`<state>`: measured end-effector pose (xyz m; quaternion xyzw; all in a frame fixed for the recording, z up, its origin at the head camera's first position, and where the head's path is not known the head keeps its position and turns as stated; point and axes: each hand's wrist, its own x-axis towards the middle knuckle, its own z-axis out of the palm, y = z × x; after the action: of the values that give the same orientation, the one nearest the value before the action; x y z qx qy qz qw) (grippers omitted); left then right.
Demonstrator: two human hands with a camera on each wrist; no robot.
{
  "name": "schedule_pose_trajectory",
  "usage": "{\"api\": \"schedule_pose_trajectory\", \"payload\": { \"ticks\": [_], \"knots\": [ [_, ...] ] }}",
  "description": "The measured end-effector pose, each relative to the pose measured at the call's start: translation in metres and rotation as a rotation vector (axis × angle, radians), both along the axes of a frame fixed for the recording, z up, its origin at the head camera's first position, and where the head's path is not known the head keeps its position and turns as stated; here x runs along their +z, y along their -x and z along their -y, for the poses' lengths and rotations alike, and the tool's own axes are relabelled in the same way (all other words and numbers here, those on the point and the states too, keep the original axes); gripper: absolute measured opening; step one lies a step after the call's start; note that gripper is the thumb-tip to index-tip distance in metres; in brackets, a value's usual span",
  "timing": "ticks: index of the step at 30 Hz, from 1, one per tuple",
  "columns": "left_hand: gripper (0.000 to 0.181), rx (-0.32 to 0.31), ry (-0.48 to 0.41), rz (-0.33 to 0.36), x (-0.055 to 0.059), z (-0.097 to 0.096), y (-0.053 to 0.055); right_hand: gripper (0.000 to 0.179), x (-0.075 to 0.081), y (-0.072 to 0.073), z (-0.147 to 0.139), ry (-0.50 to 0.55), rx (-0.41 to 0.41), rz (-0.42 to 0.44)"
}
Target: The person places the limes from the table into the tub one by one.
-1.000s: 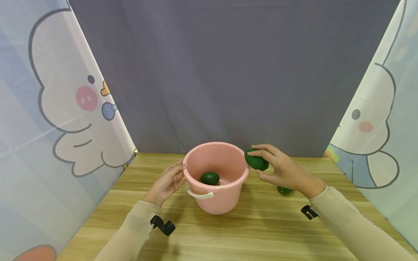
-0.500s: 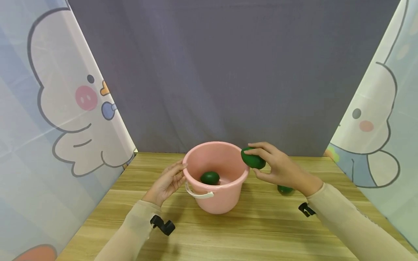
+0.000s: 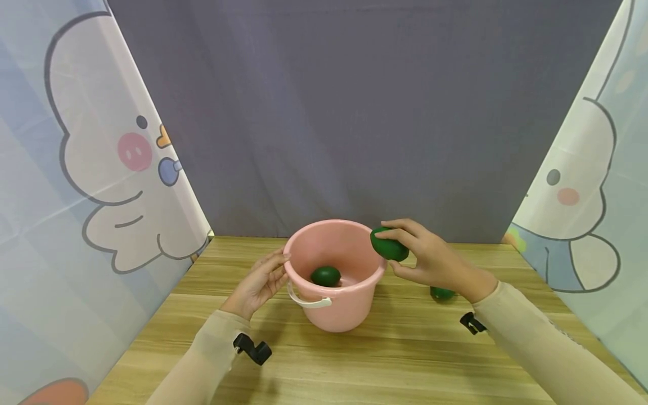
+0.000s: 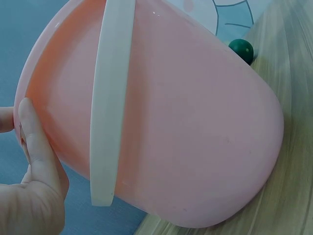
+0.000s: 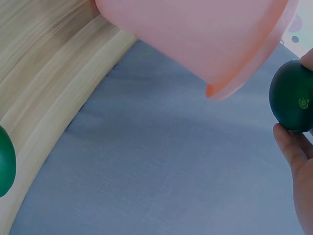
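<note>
The right hand has come a little further left over the last second, and the held fruit with it; in the head view the fruit now overlaps more of the right rim of the bucket. Its grip is clamped on the fruit, thumb below and fingers over the top. How much of the fruit is truly above the mouth is hard to tell; the right wrist view shows it apart from the rim.

The rest matches the earlier pictures. The left hand has its grip closed on the bucket's left rim, which seems to keep it steady. The bucket stands upright on the table, its white handle hanging down the near side. The inner fruit lies at the bottom, and the spare fruit sits on the table, partly hidden behind the right wrist.

So the work seems to be mid-carry: one fruit inside, one held at the rim and not yet released, one untouched.
</note>
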<state>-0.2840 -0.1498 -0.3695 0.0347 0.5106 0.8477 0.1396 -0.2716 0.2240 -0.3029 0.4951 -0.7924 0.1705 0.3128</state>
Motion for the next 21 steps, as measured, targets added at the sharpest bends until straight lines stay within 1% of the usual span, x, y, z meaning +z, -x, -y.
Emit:
{"api": "schedule_pose_trajectory", "payload": {
  "ticks": [6,14,21],
  "knots": [
    [0.055,0.006,-0.016,0.010,0.0002,-0.0010,0.0000,0.044,0.0008,0.0016,0.0006,-0.012,0.006,0.004],
    [0.058,-0.005,-0.015,0.003,0.0004,-0.0005,0.0001,0.043,0.0016,0.0027,0.0031,-0.031,0.023,0.017],
    [0.056,-0.003,-0.027,0.001,0.0003,-0.0007,-0.0008,0.044,0.0029,0.0034,0.0051,-0.038,0.021,0.020]
  ]
}}
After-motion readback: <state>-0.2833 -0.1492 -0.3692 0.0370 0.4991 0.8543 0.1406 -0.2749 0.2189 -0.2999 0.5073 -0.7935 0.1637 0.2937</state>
